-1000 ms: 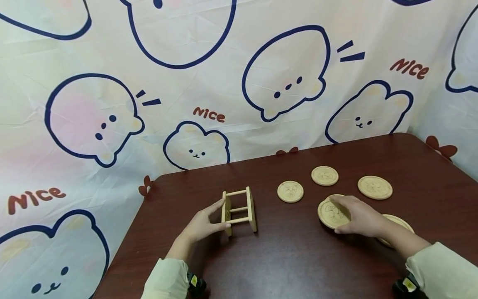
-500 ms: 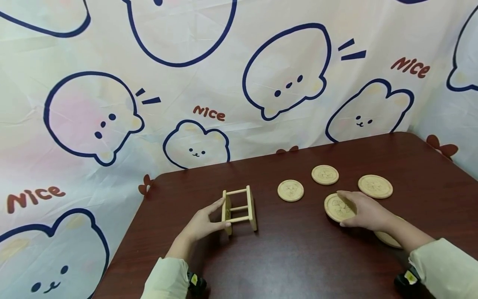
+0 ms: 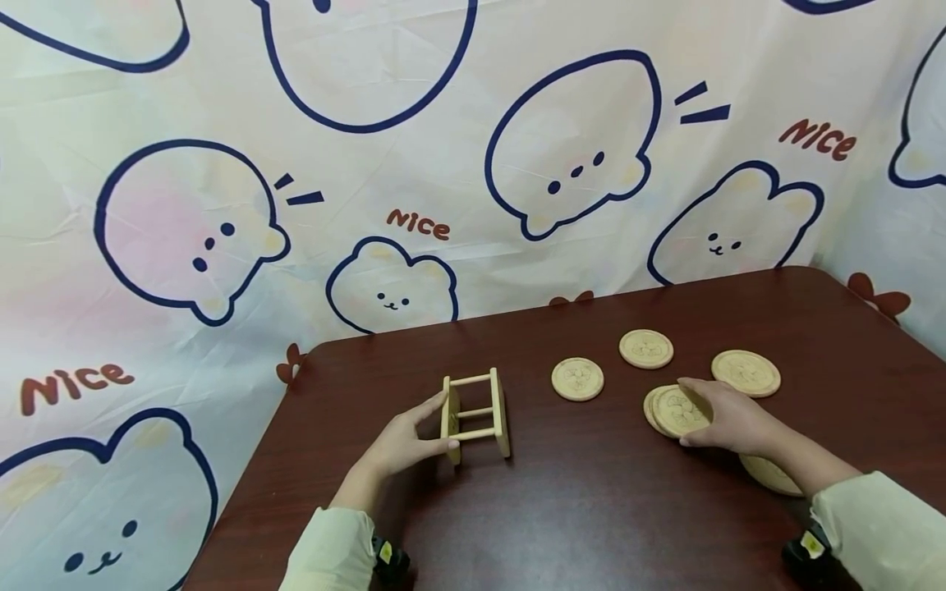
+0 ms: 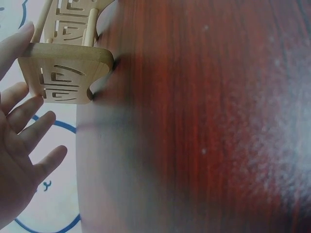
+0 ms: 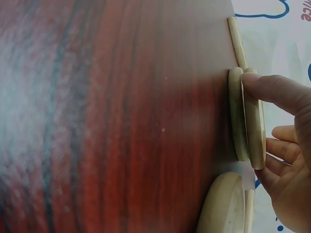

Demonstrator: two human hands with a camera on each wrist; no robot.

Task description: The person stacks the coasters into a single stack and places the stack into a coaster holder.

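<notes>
My left hand (image 3: pixel 399 444) holds the near side of a small wooden coaster holder (image 3: pixel 501 419), with thumb and index finger at the edges of its left panel. In the left wrist view, cut-out patterns show on the holder's panel (image 4: pixel 68 80), while the other fingers are spread loosely. My right hand (image 3: pixel 730 420) grips a round wooden coaster (image 3: pixel 678 413) by its rim, thumb on the near side. A second coaster (image 3: pixel 649 410) lies right under it, jutting out to the left. In the right wrist view, the held coaster (image 5: pixel 253 126) stands slightly apart from the lower one (image 5: pixel 236 116).
Three more engraved coasters lie flat on the dark brown table (image 3: pixel 562 501): one (image 3: pixel 578 379) toward the middle, one (image 3: pixel 646 349) behind, one (image 3: pixel 746 373) at the right. Another (image 3: pixel 772 474) is partly hidden under my right forearm. A bear-print cloth (image 3: pixel 517 271) hangs behind the table.
My right hand has shifted to the right with the gripped coaster, and the coaster beneath it now shows at the left. The left hand and the holder have stayed in place.
</notes>
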